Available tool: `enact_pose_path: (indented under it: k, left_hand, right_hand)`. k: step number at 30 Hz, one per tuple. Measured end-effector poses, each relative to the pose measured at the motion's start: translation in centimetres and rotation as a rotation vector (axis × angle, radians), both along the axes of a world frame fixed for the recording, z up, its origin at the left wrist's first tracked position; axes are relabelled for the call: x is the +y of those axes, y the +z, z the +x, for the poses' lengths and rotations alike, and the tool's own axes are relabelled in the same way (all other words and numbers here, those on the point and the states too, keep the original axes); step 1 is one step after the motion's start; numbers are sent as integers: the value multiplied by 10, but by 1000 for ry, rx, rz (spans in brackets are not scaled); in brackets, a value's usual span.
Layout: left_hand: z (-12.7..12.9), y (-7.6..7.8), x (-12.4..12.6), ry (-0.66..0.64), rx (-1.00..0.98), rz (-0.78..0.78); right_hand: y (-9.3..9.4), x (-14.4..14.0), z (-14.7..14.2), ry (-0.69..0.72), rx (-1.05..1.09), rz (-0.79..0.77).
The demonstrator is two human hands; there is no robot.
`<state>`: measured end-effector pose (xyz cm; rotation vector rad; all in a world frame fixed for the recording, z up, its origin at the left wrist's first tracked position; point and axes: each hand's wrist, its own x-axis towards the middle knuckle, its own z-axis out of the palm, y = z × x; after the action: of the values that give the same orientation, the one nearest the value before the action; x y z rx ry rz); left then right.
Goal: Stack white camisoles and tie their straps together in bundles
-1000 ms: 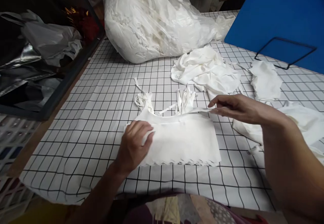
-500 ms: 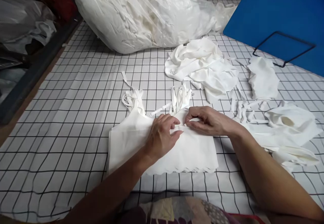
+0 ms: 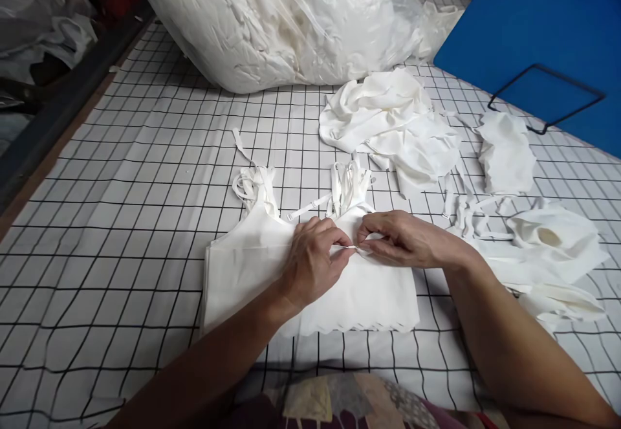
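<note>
In front of me lies a flat stack of white camisoles (image 3: 252, 280), with scalloped hems toward me and bunched thin straps (image 3: 350, 186) at the far side. Over the middle of the stack, my left hand (image 3: 317, 257) pinches a bit of the top camisole's upper edge between thumb and index finger. My right hand (image 3: 402, 238) is closed on the same edge just to the right, its fingertips almost touching the left ones. What exactly sits between the fingertips is too small to make out. A loose strap with a slider (image 3: 310, 207) lies between the two strap bunches.
A large clear plastic bag (image 3: 291, 28) full of white fabric stands at the back. Crumpled white garments (image 3: 388, 125) and more white pieces (image 3: 553, 241) lie to the right. A blue board (image 3: 543, 34) with a black wire stand (image 3: 567, 73) is at back right. A grid-patterned cloth (image 3: 121, 222) covers the table.
My left thumb and index finger have closed together on the camisole's edge; they were apart before. Both hands have come closer together. The view has shifted slightly.
</note>
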<state>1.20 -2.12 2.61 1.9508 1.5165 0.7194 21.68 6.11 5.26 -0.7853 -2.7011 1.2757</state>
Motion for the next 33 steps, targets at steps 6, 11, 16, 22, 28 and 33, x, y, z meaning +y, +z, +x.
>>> enact_pose_path:
  k: [6, 11, 16, 22, 28, 33]
  left_hand:
    - [1, 1, 2, -5, 0, -4]
    - [0, -1, 2, -42, 14, 17]
    - [0, -3, 3, -92, 56, 33]
    - [0, -4, 4, -76, 82, 18]
    - [0, -6, 2, -63, 56, 88]
    - [2, -6, 0, -61, 84, 132]
  right_hand:
    - [1, 1, -1, 23, -15, 1]
    - [1, -1, -4, 49, -5, 14]
    - [-7, -6, -12, 42, 70, 80]
    - [-3, 0, -11, -22, 145, 40]
    - [41, 45, -4, -14, 42, 162]
    - [41, 78, -19, -248, 221, 352]
